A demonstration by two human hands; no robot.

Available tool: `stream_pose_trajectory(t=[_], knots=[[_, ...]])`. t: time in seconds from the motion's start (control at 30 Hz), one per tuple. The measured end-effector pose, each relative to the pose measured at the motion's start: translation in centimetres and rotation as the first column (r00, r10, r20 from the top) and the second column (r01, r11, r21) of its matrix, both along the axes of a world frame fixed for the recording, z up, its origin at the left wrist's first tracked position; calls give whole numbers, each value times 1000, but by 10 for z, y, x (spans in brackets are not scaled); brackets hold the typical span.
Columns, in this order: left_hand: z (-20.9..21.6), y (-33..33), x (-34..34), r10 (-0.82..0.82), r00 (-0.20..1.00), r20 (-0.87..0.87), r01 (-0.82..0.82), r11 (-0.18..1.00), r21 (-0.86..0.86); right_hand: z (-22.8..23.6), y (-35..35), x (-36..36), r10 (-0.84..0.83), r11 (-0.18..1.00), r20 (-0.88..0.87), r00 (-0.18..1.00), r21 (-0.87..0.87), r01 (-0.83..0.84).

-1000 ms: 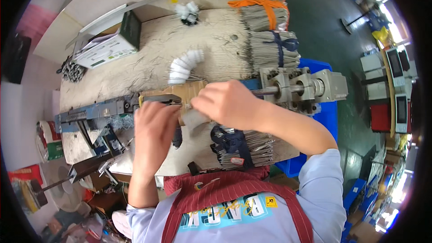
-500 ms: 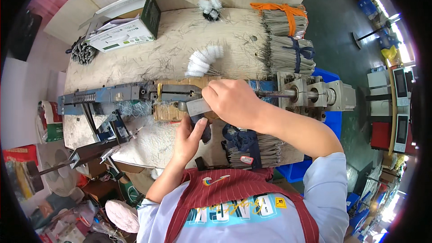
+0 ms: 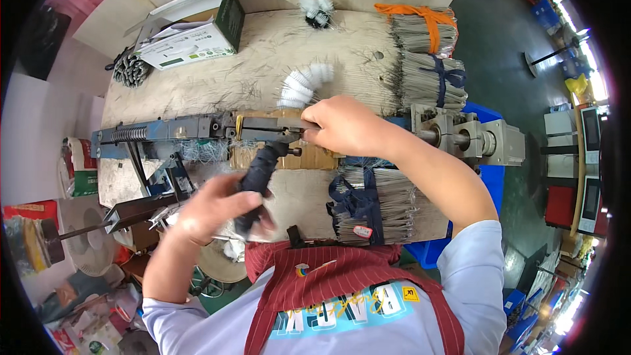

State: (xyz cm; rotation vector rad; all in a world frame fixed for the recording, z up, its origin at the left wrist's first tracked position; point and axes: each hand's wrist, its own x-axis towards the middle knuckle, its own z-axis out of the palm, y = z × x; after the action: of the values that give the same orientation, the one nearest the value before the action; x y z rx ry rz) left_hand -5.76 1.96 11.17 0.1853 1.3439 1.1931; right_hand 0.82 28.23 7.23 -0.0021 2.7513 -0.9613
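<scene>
A long metal bench fixture point(image 3: 190, 130) runs from left to right across the worktable. My left hand point(image 3: 220, 207), slightly blurred, is loosely round a black-wrapped lever handle point(image 3: 257, 174), its thumb on one side and fingertips showing on the other. The handle slants from the fixture's middle down toward my left. My right hand point(image 3: 345, 125) is closed at the fixture's slot, fingertips pinched together. Whatever lies between those fingers is hidden. Just beyond the fixture lies a curved row of white bristle brushes point(image 3: 305, 85).
Wire bundles lie at the far right point(image 3: 430, 29), with another tied in dark cloth point(image 3: 374, 204) near me. A motor-like block with a shaft point(image 3: 490, 142) stands at the fixture's right end. An open carton point(image 3: 190, 43) holds papers. Loose wires litter the table point(image 3: 263, 46).
My left hand and the black-wrapped handle have swung left and toward me. The pale flat metal face by the handle's head no longer shows. My right hand stays at the fixture, slightly farther away.
</scene>
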Motion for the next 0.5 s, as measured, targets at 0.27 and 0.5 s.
stream_pose_trajectory(t=[0.27, 0.5], knots=[[-92, 75, 108, 390, 883, -260, -417, 907, -58, -5, -11, 16, 58, 981, -406, 912, 192, 23], [-162, 46, 99, 128, 407, -904, -212, 976, 43, -46, -58, 64, 187, 975, -223, 957, 157, -154]])
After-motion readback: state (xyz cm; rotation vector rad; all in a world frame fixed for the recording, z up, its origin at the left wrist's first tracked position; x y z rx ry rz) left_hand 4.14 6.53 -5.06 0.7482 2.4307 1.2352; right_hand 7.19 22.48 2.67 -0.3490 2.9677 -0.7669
